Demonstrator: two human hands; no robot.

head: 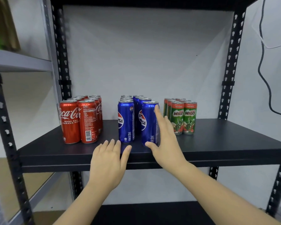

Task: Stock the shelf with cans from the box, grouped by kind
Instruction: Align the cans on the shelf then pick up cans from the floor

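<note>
Pepsi can [148, 124] being set into the blue group.
Right hand [166, 140] seemingly cups its side, loosely; left hand [108, 161] flat, empty (fingers spread); next, nudge it back.

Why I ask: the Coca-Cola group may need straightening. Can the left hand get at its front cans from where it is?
Probably yes. The left hand lies open on the shelf edge, just right of the front Coca-Cola cans, with only bare shelf between them.
</note>
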